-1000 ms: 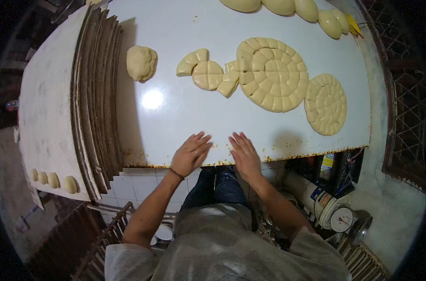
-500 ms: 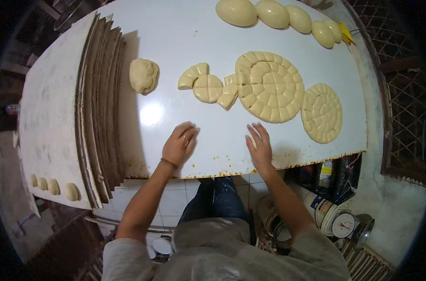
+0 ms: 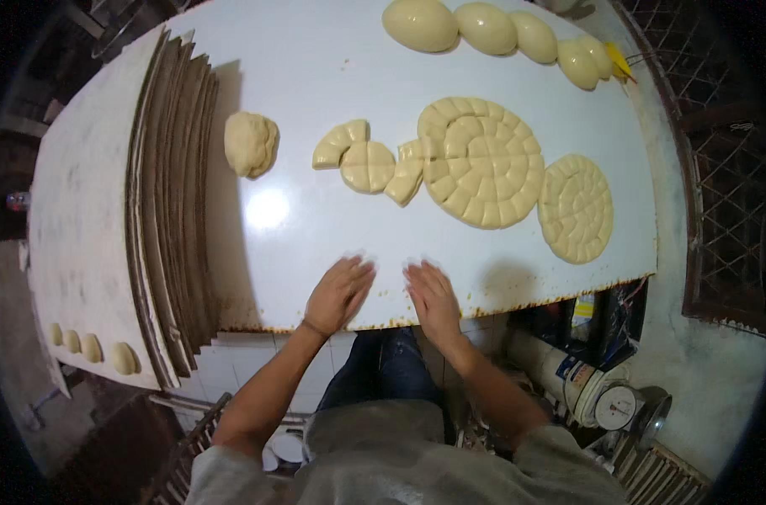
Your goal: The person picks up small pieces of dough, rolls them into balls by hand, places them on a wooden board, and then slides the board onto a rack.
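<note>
L hand (image 3: 339,296) & R hand (image 3: 434,305): fingers loosely extended, tips blurred, nothing seen pinched. Vs 0.5 s ago, both closer tog. & nearer surface (image 3: 316,244) edge; prob. no dough being worked rn. 2 scored dough discs (image 3: 484,168) beyond, untouched; dough lump (image 3: 250,145) far L.

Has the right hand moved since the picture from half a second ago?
Yes: judged against the front edge of the white table, the right hand has moved leftward and back toward that edge.
</note>
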Available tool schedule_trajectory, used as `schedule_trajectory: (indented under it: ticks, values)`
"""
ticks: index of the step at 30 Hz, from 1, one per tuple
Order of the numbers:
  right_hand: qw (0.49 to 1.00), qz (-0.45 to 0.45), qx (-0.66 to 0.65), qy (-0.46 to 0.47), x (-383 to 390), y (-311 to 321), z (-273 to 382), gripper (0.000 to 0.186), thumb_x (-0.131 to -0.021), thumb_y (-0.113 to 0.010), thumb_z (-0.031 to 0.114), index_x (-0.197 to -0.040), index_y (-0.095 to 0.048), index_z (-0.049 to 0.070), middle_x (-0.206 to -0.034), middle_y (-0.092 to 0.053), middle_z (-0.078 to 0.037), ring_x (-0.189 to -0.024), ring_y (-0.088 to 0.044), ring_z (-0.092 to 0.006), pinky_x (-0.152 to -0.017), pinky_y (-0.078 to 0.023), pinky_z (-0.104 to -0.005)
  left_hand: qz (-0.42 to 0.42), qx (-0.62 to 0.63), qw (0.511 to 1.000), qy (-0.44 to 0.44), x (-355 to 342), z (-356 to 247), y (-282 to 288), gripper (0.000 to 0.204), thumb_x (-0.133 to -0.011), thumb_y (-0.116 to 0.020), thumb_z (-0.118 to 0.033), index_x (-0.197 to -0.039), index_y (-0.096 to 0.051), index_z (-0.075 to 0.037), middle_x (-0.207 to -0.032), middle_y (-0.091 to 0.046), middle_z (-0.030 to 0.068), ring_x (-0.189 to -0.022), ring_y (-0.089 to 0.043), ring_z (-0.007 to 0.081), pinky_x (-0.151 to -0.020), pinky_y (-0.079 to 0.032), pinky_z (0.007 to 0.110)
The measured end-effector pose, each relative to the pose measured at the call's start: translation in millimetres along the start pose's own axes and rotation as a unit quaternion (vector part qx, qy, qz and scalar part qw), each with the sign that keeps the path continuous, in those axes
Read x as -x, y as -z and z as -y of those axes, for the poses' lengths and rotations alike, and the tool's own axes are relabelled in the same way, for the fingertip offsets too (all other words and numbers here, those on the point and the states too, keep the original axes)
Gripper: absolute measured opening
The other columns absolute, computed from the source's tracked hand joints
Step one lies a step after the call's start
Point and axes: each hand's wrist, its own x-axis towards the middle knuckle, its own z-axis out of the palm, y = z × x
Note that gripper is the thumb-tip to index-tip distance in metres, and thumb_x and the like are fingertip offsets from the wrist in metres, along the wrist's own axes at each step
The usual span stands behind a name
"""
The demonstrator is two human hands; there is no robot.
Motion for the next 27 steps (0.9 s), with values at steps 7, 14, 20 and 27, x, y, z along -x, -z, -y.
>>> schedule_trajectory:
  ticks: [7, 14, 20, 27]
  values:
    - [0.994, -0.106, 0.002, -0.027, -68.6, 32.6, -5.5, 0.034, -0.098, -0.073, 0.013, -0.132, -0.072, 0.006, -0.134, -0.068, -0.015, -0.132, -0.06, -0.0378, -0.118, -0.043, -0.0482, -0.098, -0.007, 0.992, 0.077, -66.8, 9.6, 17.6, 0.031, -0.099, -0.071, -0.013, -0.129, -0.071, -0.004, -0.14, -0.065, 0.0144, -0.13, -0.062, 0.0357, -0.115, -0.048, 0.042]
    - [0.996, -0.04, 0.027, 0.07, 15.4, 66.9, -38.4, 0.029, -0.096, -0.078, 0.012, -0.124, -0.075, 0.004, -0.124, -0.071, -0.014, -0.126, -0.063, -0.0376, -0.112, -0.049, -0.0458, 0.019, -0.017, 0.999, -0.029, 55.0, 52.8, 33.1, 0.032, -0.09, -0.082, -0.009, -0.121, -0.078, -0.014, -0.131, -0.073, 0.0085, -0.127, -0.067, 0.0305, -0.109, -0.055, 0.045]
    - [0.997, -0.071, 0.021, -0.008, -38.0, 11.9, -14.9, 0.034, -0.097, -0.074, 0.011, -0.131, -0.071, 0.004, -0.131, -0.07, -0.017, -0.128, -0.062, -0.0361, -0.118, -0.044, -0.0482, -0.042, 0.037, 0.998, 0.031, -41.0, -29.0, 5.4, 0.027, -0.099, -0.072, -0.013, -0.123, -0.075, -0.002, -0.13, -0.073, 0.016, -0.131, -0.063, 0.0353, -0.115, -0.05, 0.044]
    - [0.991, -0.122, 0.012, -0.047, -39.7, 52.3, -38.4, 0.032, -0.099, -0.072, 0.013, -0.13, -0.071, 0.004, -0.123, -0.071, -0.018, -0.125, -0.062, -0.0411, -0.115, -0.045, -0.05, -0.07, 0.086, 0.99, 0.09, -34.1, 29.7, 7.4, 0.027, -0.096, -0.075, -0.011, -0.123, -0.076, -0.008, -0.133, -0.072, 0.014, -0.131, -0.063, 0.0338, -0.115, -0.05, 0.041]
